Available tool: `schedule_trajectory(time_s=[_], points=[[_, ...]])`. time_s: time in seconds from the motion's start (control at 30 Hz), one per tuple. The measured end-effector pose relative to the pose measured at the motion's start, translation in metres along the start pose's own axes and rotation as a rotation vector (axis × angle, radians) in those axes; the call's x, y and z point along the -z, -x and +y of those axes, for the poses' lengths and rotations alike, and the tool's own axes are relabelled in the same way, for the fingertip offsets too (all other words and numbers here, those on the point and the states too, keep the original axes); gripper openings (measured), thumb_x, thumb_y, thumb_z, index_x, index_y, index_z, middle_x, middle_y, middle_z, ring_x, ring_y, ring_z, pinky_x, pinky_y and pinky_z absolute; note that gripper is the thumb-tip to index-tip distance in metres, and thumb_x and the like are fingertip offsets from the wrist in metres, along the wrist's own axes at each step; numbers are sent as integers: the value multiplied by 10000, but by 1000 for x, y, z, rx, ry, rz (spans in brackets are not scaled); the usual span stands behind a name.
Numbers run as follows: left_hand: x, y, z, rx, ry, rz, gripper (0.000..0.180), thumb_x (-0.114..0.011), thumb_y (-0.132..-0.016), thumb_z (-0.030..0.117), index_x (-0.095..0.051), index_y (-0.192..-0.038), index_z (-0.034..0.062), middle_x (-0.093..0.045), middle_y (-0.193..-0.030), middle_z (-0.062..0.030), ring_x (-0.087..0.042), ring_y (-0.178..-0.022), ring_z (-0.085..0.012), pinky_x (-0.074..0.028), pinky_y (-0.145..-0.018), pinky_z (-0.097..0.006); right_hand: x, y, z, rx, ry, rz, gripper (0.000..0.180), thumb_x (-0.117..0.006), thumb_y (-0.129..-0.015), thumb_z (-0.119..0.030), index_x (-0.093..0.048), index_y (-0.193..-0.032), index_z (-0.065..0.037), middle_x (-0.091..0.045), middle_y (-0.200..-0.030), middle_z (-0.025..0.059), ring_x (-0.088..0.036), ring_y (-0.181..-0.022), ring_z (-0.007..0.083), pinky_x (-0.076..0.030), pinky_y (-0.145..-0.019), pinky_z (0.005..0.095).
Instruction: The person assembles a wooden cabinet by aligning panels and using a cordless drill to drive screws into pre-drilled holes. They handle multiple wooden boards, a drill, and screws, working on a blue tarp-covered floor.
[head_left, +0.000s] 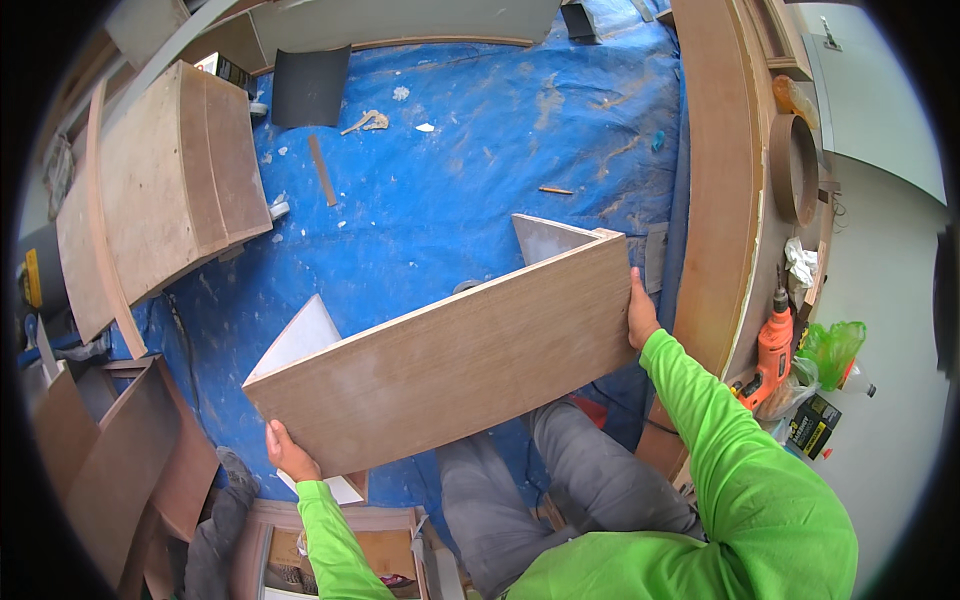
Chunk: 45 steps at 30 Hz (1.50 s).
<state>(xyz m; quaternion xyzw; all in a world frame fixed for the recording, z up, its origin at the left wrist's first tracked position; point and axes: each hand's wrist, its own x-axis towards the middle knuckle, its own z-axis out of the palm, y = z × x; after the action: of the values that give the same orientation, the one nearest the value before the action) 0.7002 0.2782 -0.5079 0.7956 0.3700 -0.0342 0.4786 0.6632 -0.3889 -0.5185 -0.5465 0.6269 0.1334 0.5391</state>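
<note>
Both my hands hold a long brown wooden panel (450, 360) above the floor, tilted with its right end higher in the picture. Two short end boards, pale on their inner faces, join it at its left and right ends and stick out from its far side. My left hand (291, 455) grips the lower left corner, thumb and some fingers on the brown face. At the right edge, my right hand (641, 312) is closed round the end, with most of its fingers hidden behind the wood.
Blue tarp (450, 170) covers the floor, bearing a pencil (556, 190) and a black sheet (311, 88). A wooden cabinet (150, 170) stands left. On a long wooden bench at right lie an orange drill (772, 350) and a green bag (832, 352). Another person's leg (222, 515) shows lower left.
</note>
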Motion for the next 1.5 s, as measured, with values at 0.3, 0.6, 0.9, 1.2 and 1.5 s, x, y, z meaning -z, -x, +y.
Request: schedule_trajectory(time_s=[0.3, 0.6, 0.9, 1.2, 1.5], points=[[-8, 9, 3, 10, 130, 14, 364, -518, -1056, 284, -634, -1123, -55, -666, -1064, -77, -576, -943, -147, -474, -860, -309, 5, -2, -4, 9, -30, -56, 872, -441, -953, -718, -466, -1473, -19, -492, -1496, 146, -433, -1376, 250, -274, -1161, 357], [14, -7, -30, -3, 128, 57, 328, -613, -1015, 248, -660, -1163, -42, -681, -1092, -27, -583, -974, -102, -470, -874, -255, 19, -5, -16, 319, 283, 124, 780, -308, -1041, -626, -607, -1317, 40, -680, -1201, 126, -595, -1113, 242, -393, -1027, 353], [4, 0, 12, -20, -68, 20, 372, -632, -993, 301, -696, -1147, -32, -726, -980, -76, -616, -915, -130, -497, -847, -292, -99, 107, -83, 1107, 808, 11, 359, -543, -1037, -292, -643, -1278, -46, -627, -1253, 140, -580, -1177, 259, -421, -1044, 351], [-2, -5, -14, -82, -17, 72, 446, -580, -1022, 310, -638, -1235, -78, -711, -1117, -117, -624, -986, -171, -484, -916, -310, -84, 187, -4, 995, 899, -290, 337, -647, -929, -199, -626, -1233, -54, -592, -1173, 208, -554, -1137, 396, -457, -994, 435], [9, -3, -3, 58, 137, -42, 447, -560, -1039, 293, -603, -1282, -80, -665, -1197, -99, -592, -1056, -172, -453, -968, -314, 3, 240, 73, 364, 1403, -711, 708, -566, -943, -561, -436, -1489, -130, -357, -1512, 282, -400, -1341, 496, -365, -1123, 505]])
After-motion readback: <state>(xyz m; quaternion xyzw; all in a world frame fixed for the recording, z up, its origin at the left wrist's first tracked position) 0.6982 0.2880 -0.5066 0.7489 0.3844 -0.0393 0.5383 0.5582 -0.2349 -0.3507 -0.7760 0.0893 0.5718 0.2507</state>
